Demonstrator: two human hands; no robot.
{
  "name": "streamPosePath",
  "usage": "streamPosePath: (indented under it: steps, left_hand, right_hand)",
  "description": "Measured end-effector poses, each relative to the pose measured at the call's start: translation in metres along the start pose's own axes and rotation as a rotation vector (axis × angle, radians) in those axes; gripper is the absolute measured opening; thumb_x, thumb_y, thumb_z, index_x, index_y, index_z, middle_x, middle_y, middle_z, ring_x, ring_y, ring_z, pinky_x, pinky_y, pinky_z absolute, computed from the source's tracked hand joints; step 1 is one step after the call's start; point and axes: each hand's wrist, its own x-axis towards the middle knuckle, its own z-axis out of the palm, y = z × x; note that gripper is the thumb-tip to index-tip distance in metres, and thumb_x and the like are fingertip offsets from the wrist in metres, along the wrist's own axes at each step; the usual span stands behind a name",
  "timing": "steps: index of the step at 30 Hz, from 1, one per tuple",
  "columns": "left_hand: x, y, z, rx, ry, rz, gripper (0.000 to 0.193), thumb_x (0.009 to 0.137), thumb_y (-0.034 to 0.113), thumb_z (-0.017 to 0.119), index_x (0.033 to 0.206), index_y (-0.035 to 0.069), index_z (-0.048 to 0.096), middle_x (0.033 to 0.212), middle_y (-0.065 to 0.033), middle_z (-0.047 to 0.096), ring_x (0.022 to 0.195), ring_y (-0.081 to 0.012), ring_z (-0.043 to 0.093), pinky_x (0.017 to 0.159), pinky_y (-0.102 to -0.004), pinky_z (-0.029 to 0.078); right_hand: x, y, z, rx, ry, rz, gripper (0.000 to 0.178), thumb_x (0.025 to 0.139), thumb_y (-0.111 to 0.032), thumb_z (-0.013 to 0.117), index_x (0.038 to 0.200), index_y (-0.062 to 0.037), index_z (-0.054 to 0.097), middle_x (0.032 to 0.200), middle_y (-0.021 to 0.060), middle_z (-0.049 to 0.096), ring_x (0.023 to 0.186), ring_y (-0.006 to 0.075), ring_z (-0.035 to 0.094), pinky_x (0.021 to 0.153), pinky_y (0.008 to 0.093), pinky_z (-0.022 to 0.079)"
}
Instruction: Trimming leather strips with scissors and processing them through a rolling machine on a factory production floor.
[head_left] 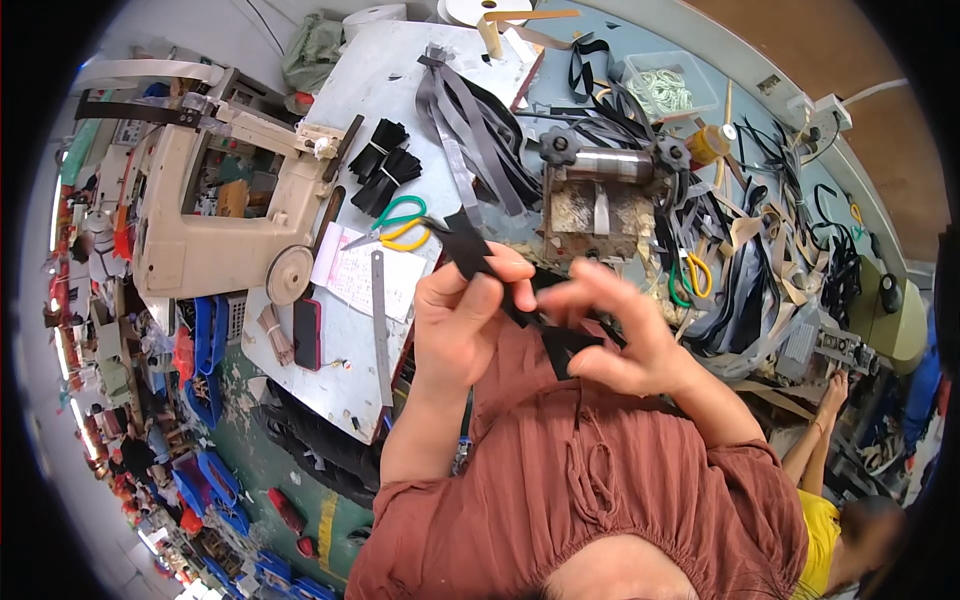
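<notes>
Held up in front of my chest, a black fabric strip is pinched between the thumb and fingers of my left hand. Its upper end sticks out toward the table, while the lower part folds down between my hands. My right hand is beside the strip's lower part, fingers spread and slightly blurred; whether it touches the strip I cannot tell. Beyond my left hand, scissors with green and yellow handles lie on a written paper pad. A metal ruler is left of my left wrist.
A roller machine stands beyond my hands. Long grey and black straps and bundled black strips lie on the table. At left are a beige sewing machine and a phone. Another person's arm shows at right.
</notes>
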Motion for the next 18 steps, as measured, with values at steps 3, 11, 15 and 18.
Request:
streamPosePath:
  steps: [3, 11, 15, 18]
  left_hand:
    - [-0.020, -0.002, 0.038, 0.361, 0.009, -0.081, 0.015, 0.088, 0.006, 0.060, 0.096, -0.006, 0.065, 0.097, -0.0089, 0.058, 0.073, -0.0120, 0.059, 0.067, -0.0234, 0.047]
    - [-0.071, -0.031, 0.100, 0.921, -0.040, 0.078, 0.020, 0.092, 0.009, 0.054, 0.100, -0.007, 0.061, 0.097, -0.0082, 0.058, 0.070, -0.0111, 0.058, 0.063, -0.0223, 0.048]
    - [-0.086, -0.047, 0.107, 0.564, 0.203, 0.127, 0.031, 0.099, 0.022, 0.041, 0.111, -0.001, 0.058, 0.098, -0.0095, 0.063, 0.082, -0.0125, 0.060, 0.077, -0.0239, 0.045]
    - [-0.082, -0.039, 0.111, 0.484, 0.248, 0.044, 0.042, 0.097, 0.009, 0.040, 0.138, 0.003, 0.031, 0.105, -0.0140, 0.061, 0.087, -0.0136, 0.061, 0.081, -0.0271, 0.048]
  right_hand:
    - [-0.007, -0.008, -0.028, -0.192, 0.177, -0.084, 0.045, 0.079, -0.013, 0.064, 0.122, -0.0025, 0.053, 0.103, 0.0122, 0.063, 0.090, 0.0207, 0.061, 0.078, 0.0316, 0.046]
    - [-0.042, -0.046, -0.041, 0.032, 0.142, -0.123, 0.020, 0.082, -0.004, 0.064, 0.100, 0.0025, 0.063, 0.090, 0.0088, 0.063, 0.076, 0.0120, 0.059, 0.068, 0.0242, 0.046]
    - [-0.064, -0.074, -0.040, 0.257, 0.153, -0.021, 0.011, 0.077, 0.001, 0.068, 0.087, 0.0028, 0.065, 0.082, 0.0069, 0.063, 0.071, 0.0100, 0.059, 0.066, 0.0224, 0.046]
    - [-0.074, -0.087, -0.053, 0.135, -0.159, -0.067, 0.011, 0.072, 0.000, 0.073, 0.080, 0.0003, 0.066, 0.096, 0.0095, 0.064, 0.082, 0.0129, 0.061, 0.072, 0.0249, 0.047]
